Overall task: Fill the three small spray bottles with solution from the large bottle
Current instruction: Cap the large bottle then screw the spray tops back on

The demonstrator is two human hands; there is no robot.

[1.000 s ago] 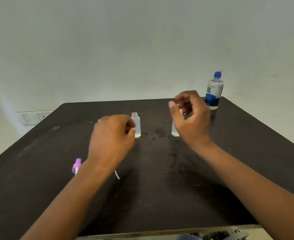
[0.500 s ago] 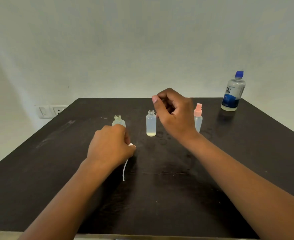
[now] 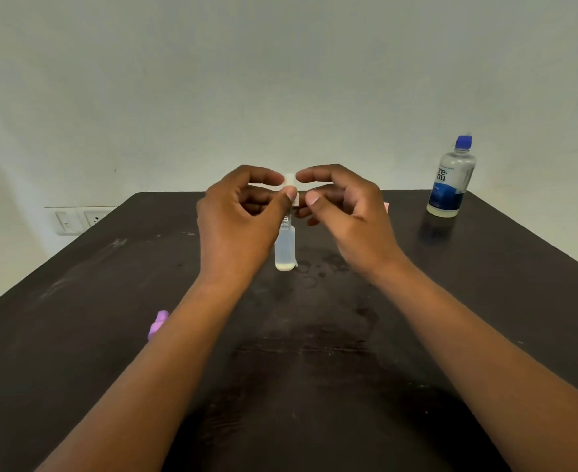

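My left hand (image 3: 243,216) pinches a white spray cap (image 3: 289,181) between thumb and forefinger, directly above the open neck of the middle small bottle (image 3: 285,248). That clear bottle stands upright on the dark table (image 3: 315,369) with a little liquid at its bottom. My right hand (image 3: 345,212) hovers just right of the cap, its fingers curled and apart, holding nothing. Only a pink sliver of the capped small bottle (image 3: 386,207) shows behind my right hand. My left hand hides the third small bottle. The large bottle (image 3: 451,178), blue-capped, stands at the far right corner.
A purple spray cap (image 3: 158,323) lies on the table beside my left forearm. Wet spots (image 3: 318,267) mark the tabletop right of the middle bottle. A wall socket plate (image 3: 80,220) sits on the wall behind the table's left edge.
My left hand has lifted the white spray cap from the table to above the middle bottle. My right hand has moved in beside it.
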